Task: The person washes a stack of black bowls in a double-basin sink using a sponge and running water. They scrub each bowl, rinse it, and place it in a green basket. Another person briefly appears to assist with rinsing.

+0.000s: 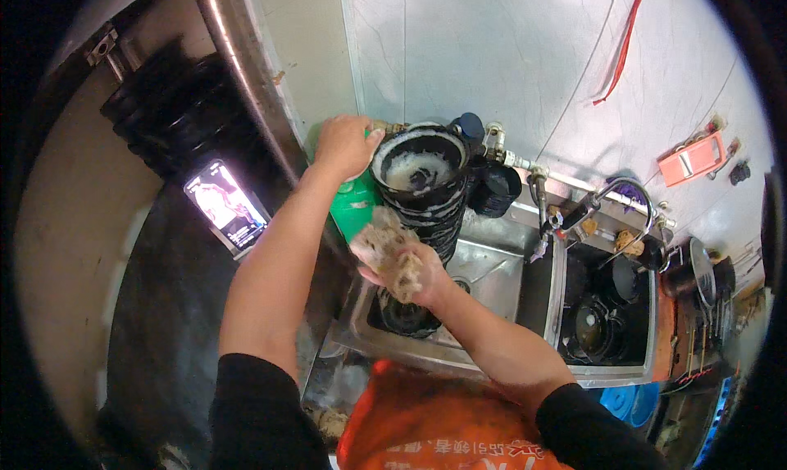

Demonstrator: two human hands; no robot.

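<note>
My left hand (345, 144) is closed around the top of a green bottle (355, 209) beside the sink's back left corner. In my right hand (429, 276) is a wet, tan scrubbing pad (388, 249), possibly a loofah, held up against the lower part of the bottle. A tall stack of black bowls (433, 207) rises just right of the bottle, with suds and cloudy water in the topmost one. More black bowls (409, 316) sit low in the left sink basin (492, 279), partly hidden under my right hand.
A faucet (578, 215) stands behind the divider. Black bowls and pans (593, 328) fill the right basin. Another black bowl stack (495, 190) is by the wall. Leftward, a lit phone (226, 209) leans near stacked black items (184, 113). An orange slicer (692, 159) hangs right.
</note>
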